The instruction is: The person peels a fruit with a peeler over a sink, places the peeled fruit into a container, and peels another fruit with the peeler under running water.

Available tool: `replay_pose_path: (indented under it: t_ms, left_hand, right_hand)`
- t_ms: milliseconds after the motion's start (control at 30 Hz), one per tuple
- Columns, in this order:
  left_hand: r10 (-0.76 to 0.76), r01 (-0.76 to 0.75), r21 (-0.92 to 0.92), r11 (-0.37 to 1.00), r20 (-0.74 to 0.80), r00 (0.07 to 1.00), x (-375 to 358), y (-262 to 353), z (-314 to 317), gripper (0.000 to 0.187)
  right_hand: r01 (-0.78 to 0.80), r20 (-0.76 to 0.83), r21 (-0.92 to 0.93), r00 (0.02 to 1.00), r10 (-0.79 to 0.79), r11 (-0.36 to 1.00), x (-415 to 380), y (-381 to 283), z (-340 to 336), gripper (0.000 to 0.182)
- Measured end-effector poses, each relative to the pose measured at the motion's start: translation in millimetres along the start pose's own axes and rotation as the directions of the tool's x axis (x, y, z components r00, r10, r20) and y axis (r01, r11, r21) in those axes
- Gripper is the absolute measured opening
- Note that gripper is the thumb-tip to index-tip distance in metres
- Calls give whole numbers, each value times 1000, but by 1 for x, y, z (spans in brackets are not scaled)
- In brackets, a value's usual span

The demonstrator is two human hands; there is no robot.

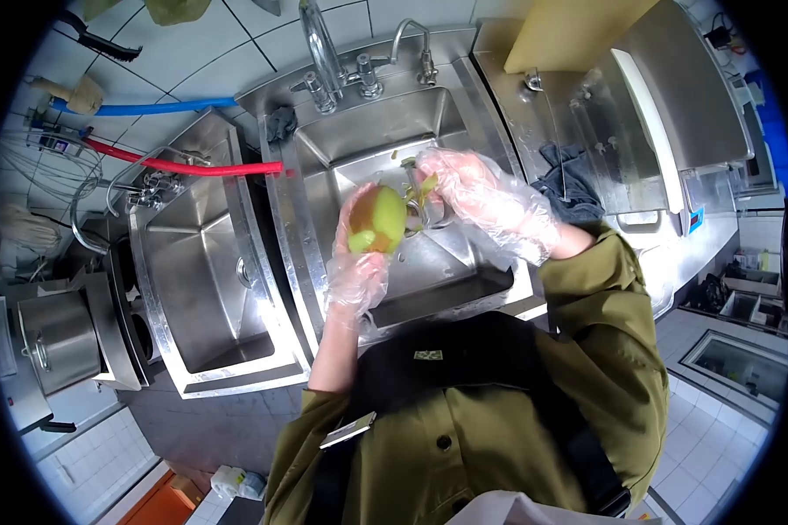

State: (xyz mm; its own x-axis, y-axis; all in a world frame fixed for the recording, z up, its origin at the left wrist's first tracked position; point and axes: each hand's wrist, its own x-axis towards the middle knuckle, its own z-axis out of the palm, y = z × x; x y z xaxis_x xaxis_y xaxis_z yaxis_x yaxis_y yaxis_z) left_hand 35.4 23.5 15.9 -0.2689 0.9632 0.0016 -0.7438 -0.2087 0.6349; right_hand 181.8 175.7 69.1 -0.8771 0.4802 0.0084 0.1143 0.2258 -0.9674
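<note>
Over the middle sink (455, 249), my left hand (346, 227) in a clear plastic glove is wrapped around a partly peeled green fruit or vegetable (382, 217). Its surface is pale green, with a reddish-brown band of skin left along one side. To the right, my right hand (477, 188), also gloved, is closed, with its fingertips close to the green piece. A thin yellow-green strip of peel (427, 185) hangs at those fingertips. What the right hand grips is mostly hidden by its fingers, and I cannot tell what it is. Below both hands, scraps lie around the sink's drain.
Behind the sink rise a tall faucet (321, 48) and a thinner curved tap (411, 35). A second sink (206, 289) is at the left, with a red hose (184, 166) reaching over it. Dark cloths (569, 184) lie on the right counter near a yellow board (569, 35).
</note>
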Motion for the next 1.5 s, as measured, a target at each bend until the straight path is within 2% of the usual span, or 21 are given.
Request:
replay_pose_path:
  t_ms: [67,100,200,333,467,500,600,700,800,867,933,967,1000,1067,1100,1167,1233,1333,1367,1467,1500]
  left_hand:
    - [-41,65,171,983,-141,989,-2,-1,14,85]
    - [-53,107,251,962,-213,976,-4,0,21,87]
    - [-44,61,314,948,-60,997,-4,7,25,86]
    - [-182,164,566,808,-26,983,-4,25,32,81]
    - [-371,298,640,708,-22,928,5,44,45,78]
    - [-401,337,672,659,-64,914,6,50,50,77]
    - [-562,495,647,580,-121,818,9,67,67,77]
    - [-578,454,707,542,-79,812,9,61,52,76]
    - [-556,314,738,597,98,826,1,65,48,79]
    - [-530,105,889,445,167,832,-8,74,40,86]
    - [-417,151,864,480,74,906,-9,67,26,92]
    - [-434,280,828,485,-51,900,-11,70,29,92]
    - [-435,269,824,499,-30,900,-12,68,23,94]
    - [-432,236,813,532,21,901,-12,62,7,98]
    - [-460,283,772,569,13,888,-10,63,4,97]
    - [-416,211,803,558,51,908,-6,63,9,99]
    - [-307,169,747,643,49,950,-9,60,14,101]
    - [-53,68,533,844,-43,998,-16,44,22,104]
    - [23,16,476,879,-76,997,-15,36,23,104]
    - [123,-86,230,969,-153,981,-11,11,20,97]
    - [135,-104,162,981,-195,971,-9,7,27,94]
  right_hand:
    - [265,111,-347,964,-241,900,8,-24,-9,32]
    - [165,153,-536,983,-97,828,11,-37,-7,35]
    - [369,289,-737,929,-231,565,10,-64,-19,27]
    - [575,457,-734,811,-364,361,16,-70,-33,30]
    - [720,582,-630,686,-438,291,18,-83,-22,23]
    - [742,598,-637,647,-473,210,19,-86,-21,19]
    - [769,625,-603,621,-473,212,17,-94,-19,18]
    - [765,607,-581,635,-478,279,18,-84,-17,18]
    - [676,524,-653,728,-442,340,33,-41,-36,22]
    - [501,492,-860,864,-108,97,38,-6,-70,35]
    - [284,307,-901,951,19,328,34,-13,-64,48]
    - [217,320,-779,945,75,588,30,-23,-61,53]
    - [141,342,-822,897,281,551,33,-26,-56,54]
    - [92,358,-683,907,222,724,27,-23,-40,51]
    - [-198,284,-239,922,264,951,20,-4,-21,48]
    - [-278,257,288,944,206,916,9,18,13,42]
    - [-76,254,374,967,-23,924,4,4,27,39]
    - [-18,61,546,998,-19,837,2,4,42,37]
    - [-102,66,539,995,79,836,1,-5,44,33]
    - [26,-119,330,993,14,944,5,1,54,32]
    - [53,-96,252,995,-30,966,7,6,53,28]
